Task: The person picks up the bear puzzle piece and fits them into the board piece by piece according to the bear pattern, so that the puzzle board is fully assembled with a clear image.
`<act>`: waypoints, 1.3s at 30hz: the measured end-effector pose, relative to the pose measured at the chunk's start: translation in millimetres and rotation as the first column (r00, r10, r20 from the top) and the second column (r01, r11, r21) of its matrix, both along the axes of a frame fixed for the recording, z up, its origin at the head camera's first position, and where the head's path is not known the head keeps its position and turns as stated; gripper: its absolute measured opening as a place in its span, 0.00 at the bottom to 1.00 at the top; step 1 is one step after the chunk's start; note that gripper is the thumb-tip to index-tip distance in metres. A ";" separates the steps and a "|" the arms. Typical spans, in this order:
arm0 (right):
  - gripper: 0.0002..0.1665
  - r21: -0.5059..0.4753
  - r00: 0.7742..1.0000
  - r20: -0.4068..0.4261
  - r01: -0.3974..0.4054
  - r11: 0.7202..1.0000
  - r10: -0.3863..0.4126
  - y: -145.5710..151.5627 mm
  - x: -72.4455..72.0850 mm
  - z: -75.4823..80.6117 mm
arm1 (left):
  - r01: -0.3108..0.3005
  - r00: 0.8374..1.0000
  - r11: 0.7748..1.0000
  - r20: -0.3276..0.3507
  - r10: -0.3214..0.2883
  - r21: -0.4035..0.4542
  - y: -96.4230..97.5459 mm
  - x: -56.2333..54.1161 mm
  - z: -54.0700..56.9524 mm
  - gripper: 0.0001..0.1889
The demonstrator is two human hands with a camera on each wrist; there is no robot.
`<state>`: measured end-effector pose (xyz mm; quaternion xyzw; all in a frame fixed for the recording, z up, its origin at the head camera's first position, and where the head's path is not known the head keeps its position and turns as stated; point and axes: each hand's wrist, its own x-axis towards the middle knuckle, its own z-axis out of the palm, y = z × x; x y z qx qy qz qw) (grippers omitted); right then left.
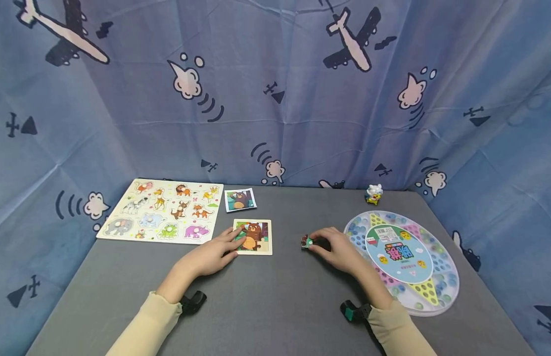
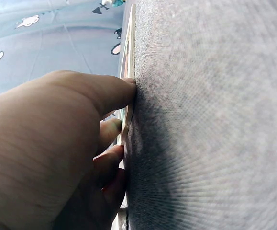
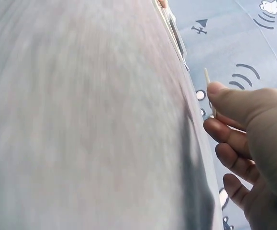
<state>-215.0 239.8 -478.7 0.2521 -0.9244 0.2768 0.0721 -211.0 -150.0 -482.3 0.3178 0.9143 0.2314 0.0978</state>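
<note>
My right hand [image 1: 337,250] pinches a small green and brown puzzle piece [image 1: 306,242] between thumb and fingertips. In the right wrist view the puzzle piece [image 3: 207,75] shows as a thin pale edge, raised over the table. My left hand [image 1: 214,253] rests on the left side of a small square bear puzzle [image 1: 258,239] with a pale frame, its fingers stretched out and covering part of the picture. At the puzzle's edge [image 2: 132,48], the left thumb [image 2: 121,90] touches the side in the left wrist view. Behind the puzzle lies a bear picture card [image 1: 240,200].
A large animal puzzle board [image 1: 144,232] lies at the back left. On the right is a round game board [image 1: 444,232] with a star pattern, and a small toy figure [image 1: 373,194] stands behind it. A blue patterned curtain [image 1: 240,123] surrounds the grey table [image 1: 275,306].
</note>
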 end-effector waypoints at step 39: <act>0.13 -0.089 0.995 0.100 0.024 0.996 -0.015 -107.5 -9.9 -2.4 | -0.013 1.000 1.000 0.005 0.013 -0.019 2.6 -0.4 0.8 0.27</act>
